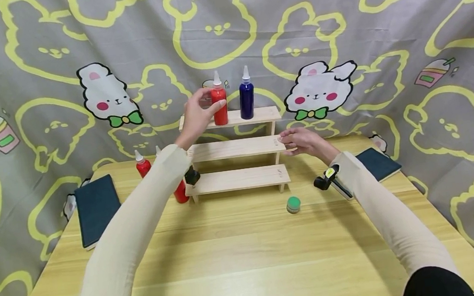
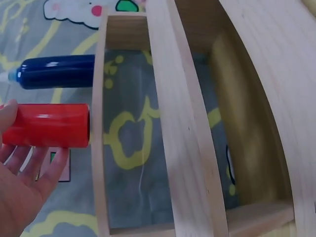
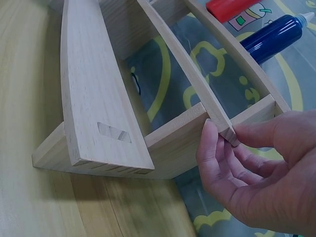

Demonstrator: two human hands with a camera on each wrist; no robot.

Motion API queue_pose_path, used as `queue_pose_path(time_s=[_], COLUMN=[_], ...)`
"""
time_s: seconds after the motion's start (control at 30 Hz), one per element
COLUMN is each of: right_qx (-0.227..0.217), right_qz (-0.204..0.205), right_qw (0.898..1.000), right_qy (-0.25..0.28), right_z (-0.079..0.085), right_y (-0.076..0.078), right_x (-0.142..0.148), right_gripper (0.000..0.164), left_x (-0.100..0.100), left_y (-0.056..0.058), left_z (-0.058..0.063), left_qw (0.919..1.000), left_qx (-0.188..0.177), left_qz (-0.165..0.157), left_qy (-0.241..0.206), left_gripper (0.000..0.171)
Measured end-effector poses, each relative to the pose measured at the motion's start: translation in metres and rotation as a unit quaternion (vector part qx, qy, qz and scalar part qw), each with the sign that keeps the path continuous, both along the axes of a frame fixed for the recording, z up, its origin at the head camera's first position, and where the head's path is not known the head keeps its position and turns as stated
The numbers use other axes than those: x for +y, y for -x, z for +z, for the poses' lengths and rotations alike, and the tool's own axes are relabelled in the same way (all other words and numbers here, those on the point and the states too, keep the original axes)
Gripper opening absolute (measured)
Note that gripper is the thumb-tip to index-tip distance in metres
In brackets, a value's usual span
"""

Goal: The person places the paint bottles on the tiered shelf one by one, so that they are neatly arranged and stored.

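My left hand [image 1: 196,116] holds a red squeeze bottle [image 1: 219,94] with a white pointed nozzle, thumb on one side and fingers on the other. The bottle is upright at the left part of the top tier of a three-tier wooden shelf [image 1: 232,148], its base right at the board in the left wrist view. Beside it on the same tier stands a dark blue squeeze bottle [image 1: 247,99]. With thumb and fingers, my right hand [image 1: 306,141] pinches the right end of the middle board [image 3: 195,81].
More red bottles [image 1: 142,167] stand left of the shelf, partly hidden by my left sleeve. A small green-lidded jar [image 1: 293,204] sits in front of the shelf's right side. Dark notebooks lie at the table's left [image 1: 98,208] and right [image 1: 377,164]. A patterned curtain [image 1: 225,38] hangs behind.
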State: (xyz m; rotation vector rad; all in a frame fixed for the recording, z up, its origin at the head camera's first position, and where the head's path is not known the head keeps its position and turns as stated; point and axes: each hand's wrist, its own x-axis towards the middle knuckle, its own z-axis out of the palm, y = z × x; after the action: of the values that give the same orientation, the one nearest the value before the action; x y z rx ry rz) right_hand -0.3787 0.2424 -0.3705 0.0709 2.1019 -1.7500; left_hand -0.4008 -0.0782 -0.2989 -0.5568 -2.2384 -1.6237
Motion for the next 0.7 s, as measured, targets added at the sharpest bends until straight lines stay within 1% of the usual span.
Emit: queue_pose_path(time_s=[0.07, 0.23, 0.33, 0.47, 0.6, 0.7], right_qx=[0.0, 0.002, 0.005, 0.003, 0.0, 0.005], right_qz=[-0.001, 0.002, -0.001, -0.002, 0.004, 0.002], right_qw=[1.0, 1.0, 1.0, 1.0, 1.0, 1.0], right_qy=[0.002, 0.005, 0.007, 0.009, 0.017, 0.021], right_z=[0.0, 0.0, -0.001, -0.003, -0.004, -0.004], right_y=[0.0, -0.001, -0.001, -0.002, -0.002, -0.001], right_x=[0.0, 0.002, 0.005, 0.006, 0.005, 0.005], right_gripper=[0.041, 0.043, 0.043, 0.044, 0.046, 0.044], left_x=[0.003, 0.008, 0.011, 0.011, 0.01, 0.009], left_y=[0.004, 0.009, 0.012, 0.015, 0.017, 0.019], left_z=[-0.003, -0.009, -0.01, -0.01, -0.012, -0.012], left_qw=[1.0, 0.9999, 0.9998, 0.9995, 0.9994, 0.9993], left_qx=[0.002, 0.006, 0.012, 0.009, 0.002, 0.003], left_qz=[0.0, -0.005, -0.014, -0.025, -0.025, -0.027], left_qy=[0.0, 0.011, 0.012, 0.016, 0.025, 0.026], left_gripper=[0.049, 0.05, 0.05, 0.051, 0.053, 0.054])
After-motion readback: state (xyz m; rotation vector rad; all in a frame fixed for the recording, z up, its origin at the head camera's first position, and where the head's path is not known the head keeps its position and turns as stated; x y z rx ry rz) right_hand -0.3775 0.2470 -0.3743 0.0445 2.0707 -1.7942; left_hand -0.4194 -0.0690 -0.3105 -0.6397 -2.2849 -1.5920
